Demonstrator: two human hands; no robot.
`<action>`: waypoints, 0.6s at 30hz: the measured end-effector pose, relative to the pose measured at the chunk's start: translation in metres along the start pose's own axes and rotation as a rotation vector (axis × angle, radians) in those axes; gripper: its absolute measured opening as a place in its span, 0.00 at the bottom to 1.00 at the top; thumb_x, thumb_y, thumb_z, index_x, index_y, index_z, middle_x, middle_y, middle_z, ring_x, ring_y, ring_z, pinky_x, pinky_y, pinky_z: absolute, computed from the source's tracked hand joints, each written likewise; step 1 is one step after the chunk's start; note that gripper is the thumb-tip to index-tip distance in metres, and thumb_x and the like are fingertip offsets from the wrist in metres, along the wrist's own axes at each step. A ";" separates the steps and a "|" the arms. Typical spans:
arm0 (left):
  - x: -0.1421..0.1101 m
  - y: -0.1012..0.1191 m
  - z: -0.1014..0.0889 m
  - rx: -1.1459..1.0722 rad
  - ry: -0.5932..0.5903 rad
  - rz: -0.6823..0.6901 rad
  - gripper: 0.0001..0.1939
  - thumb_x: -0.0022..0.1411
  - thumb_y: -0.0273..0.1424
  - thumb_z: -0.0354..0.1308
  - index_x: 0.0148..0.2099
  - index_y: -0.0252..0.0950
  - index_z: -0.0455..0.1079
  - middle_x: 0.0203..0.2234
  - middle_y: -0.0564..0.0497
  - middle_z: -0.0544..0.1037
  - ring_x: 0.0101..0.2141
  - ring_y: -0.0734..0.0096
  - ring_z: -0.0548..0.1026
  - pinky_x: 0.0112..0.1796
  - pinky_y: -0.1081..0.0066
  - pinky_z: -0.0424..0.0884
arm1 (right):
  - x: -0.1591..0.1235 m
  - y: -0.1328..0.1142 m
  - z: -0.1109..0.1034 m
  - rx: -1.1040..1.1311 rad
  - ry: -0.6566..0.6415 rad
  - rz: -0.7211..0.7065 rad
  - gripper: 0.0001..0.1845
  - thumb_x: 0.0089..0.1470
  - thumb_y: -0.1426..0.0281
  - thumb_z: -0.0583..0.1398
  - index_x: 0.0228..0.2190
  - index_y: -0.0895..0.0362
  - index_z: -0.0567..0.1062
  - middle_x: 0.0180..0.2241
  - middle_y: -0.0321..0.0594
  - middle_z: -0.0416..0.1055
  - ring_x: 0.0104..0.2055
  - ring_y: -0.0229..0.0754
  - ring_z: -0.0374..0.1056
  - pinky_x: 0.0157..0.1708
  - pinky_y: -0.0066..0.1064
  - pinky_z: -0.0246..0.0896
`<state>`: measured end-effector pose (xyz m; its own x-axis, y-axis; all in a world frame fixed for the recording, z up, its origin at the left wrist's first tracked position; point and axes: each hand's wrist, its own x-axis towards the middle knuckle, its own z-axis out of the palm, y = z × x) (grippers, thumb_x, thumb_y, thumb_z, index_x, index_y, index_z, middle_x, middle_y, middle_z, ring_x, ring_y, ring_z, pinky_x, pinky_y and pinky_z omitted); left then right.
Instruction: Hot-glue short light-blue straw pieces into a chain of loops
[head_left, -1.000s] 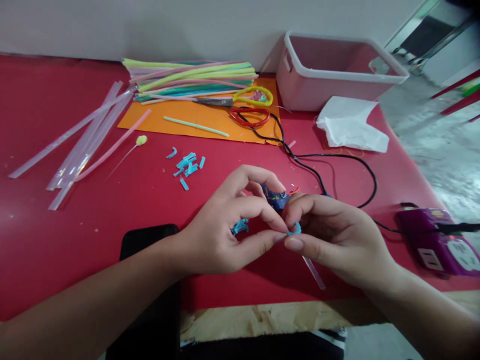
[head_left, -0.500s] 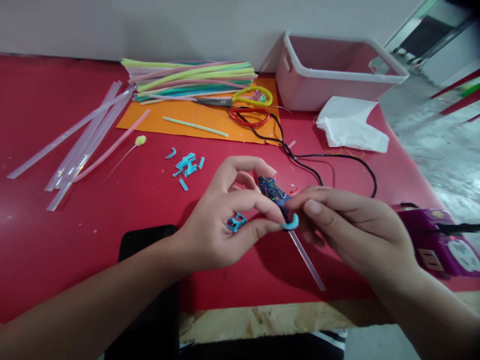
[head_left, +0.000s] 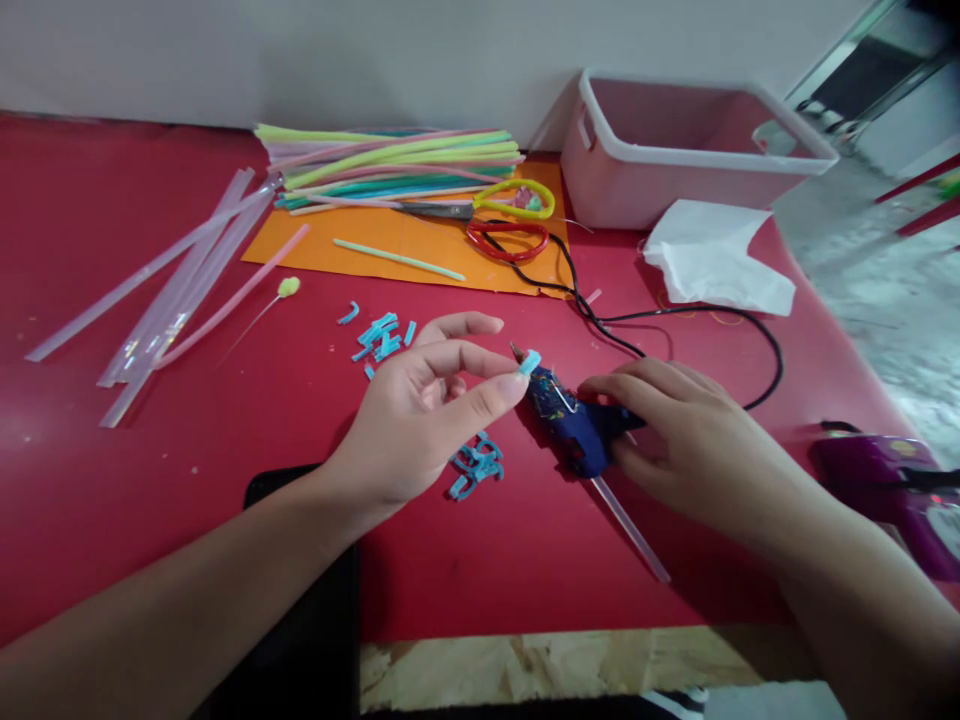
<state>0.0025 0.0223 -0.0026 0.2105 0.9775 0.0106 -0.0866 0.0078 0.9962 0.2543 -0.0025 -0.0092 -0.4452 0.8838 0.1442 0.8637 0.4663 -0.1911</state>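
Note:
Between thumb and index finger, my left hand (head_left: 420, 420) pinches a short blue pipe cleaner piece (head_left: 530, 362). Just beyond it is the tip of a dark blue hot glue gun (head_left: 577, 428), stained with bits of colour. My right hand (head_left: 690, 435) has its fingers closed around the gun's handle, which is partly hidden by them. A clear glue stick (head_left: 631, 530) pokes out of the gun's rear. Several curled blue pieces (head_left: 478, 466) lie below my left hand, and several short blue pieces (head_left: 384, 338) lie beyond it.
Pipe cleaners (head_left: 405, 165) and scissors (head_left: 510, 240) rest on orange card (head_left: 360, 265). Clear glue sticks (head_left: 187, 280) lie left. At the back right stands a bin (head_left: 645, 185) beside white paper (head_left: 720, 255). A black cord (head_left: 690, 313) loops behind; a purple power box (head_left: 862, 480) sits right.
My right hand has moved from beside the blue piece to the glue gun's handle. My left hand has shifted left and up, lifting the blue piece towards the nozzle and uncovering the curled pieces.

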 end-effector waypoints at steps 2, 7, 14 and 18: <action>0.000 -0.001 -0.001 -0.041 -0.011 -0.029 0.05 0.57 0.32 0.69 0.32 0.36 0.78 0.53 0.46 0.72 0.50 0.61 0.74 0.39 0.67 0.72 | 0.000 0.003 -0.004 -0.024 0.060 0.017 0.23 0.47 0.76 0.58 0.47 0.54 0.72 0.37 0.44 0.75 0.40 0.51 0.72 0.40 0.42 0.66; 0.000 -0.001 -0.003 -0.084 -0.020 -0.049 0.05 0.57 0.31 0.69 0.31 0.35 0.78 0.52 0.46 0.72 0.52 0.63 0.73 0.42 0.69 0.72 | -0.005 0.005 -0.014 0.128 0.334 -0.033 0.15 0.51 0.72 0.62 0.42 0.52 0.70 0.33 0.41 0.75 0.32 0.44 0.69 0.29 0.34 0.60; -0.002 0.004 -0.002 -0.041 -0.055 -0.024 0.04 0.55 0.29 0.68 0.30 0.35 0.77 0.50 0.46 0.72 0.52 0.61 0.73 0.42 0.68 0.72 | 0.000 0.000 -0.012 0.342 0.317 -0.327 0.08 0.57 0.73 0.58 0.40 0.53 0.71 0.27 0.38 0.68 0.32 0.44 0.67 0.39 0.43 0.60; -0.002 0.005 -0.002 -0.014 -0.051 0.012 0.03 0.54 0.29 0.68 0.31 0.36 0.78 0.50 0.45 0.72 0.52 0.60 0.72 0.47 0.63 0.72 | 0.002 0.000 -0.011 0.300 0.292 -0.384 0.08 0.58 0.70 0.58 0.41 0.54 0.71 0.26 0.38 0.68 0.32 0.44 0.67 0.38 0.43 0.59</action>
<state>0.0001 0.0207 0.0021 0.2584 0.9657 0.0272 -0.1032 -0.0004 0.9947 0.2562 -0.0010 0.0022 -0.5933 0.6211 0.5121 0.5288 0.7803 -0.3339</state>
